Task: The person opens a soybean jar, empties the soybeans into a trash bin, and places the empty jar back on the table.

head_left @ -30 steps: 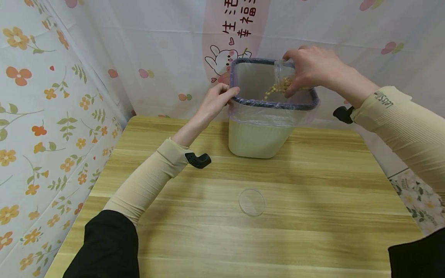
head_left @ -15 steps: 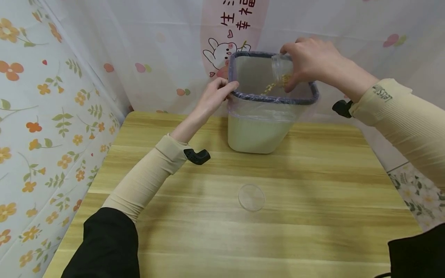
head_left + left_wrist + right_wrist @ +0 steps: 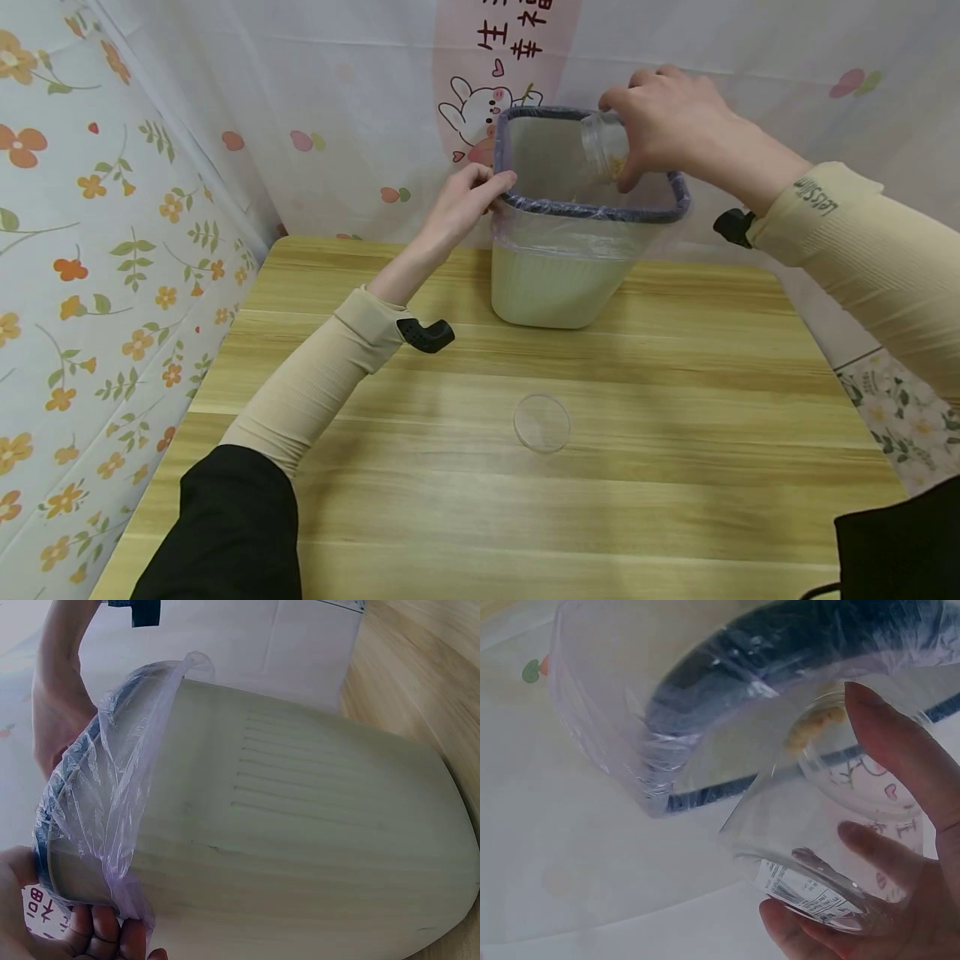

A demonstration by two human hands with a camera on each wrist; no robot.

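Note:
A pale green trash can (image 3: 555,287) stands at the back of the table, its dark blue rim (image 3: 600,212) wrapped in a clear purplish bag (image 3: 124,787). My left hand (image 3: 468,200) grips the rim at the left corner, thumb on top and fingers curled below. Over the can's opening, my right hand (image 3: 675,125) holds a clear jar (image 3: 602,146) tipped on its side, mouth toward the left. In the right wrist view, a few yellow kernel-like bits (image 3: 817,727) lie near the jar's mouth, and a white label (image 3: 806,892) is on its base.
A round clear lid (image 3: 542,423) lies flat on the wooden table (image 3: 450,500). Behind the can hangs a white printed curtain (image 3: 360,108); a flowered curtain (image 3: 135,275) runs along the left side.
The yellow bits have poured out of the jar into the can, leaving only a few inside. The right hand has tilted the jar further; the left hand keeps its hold on the rim.

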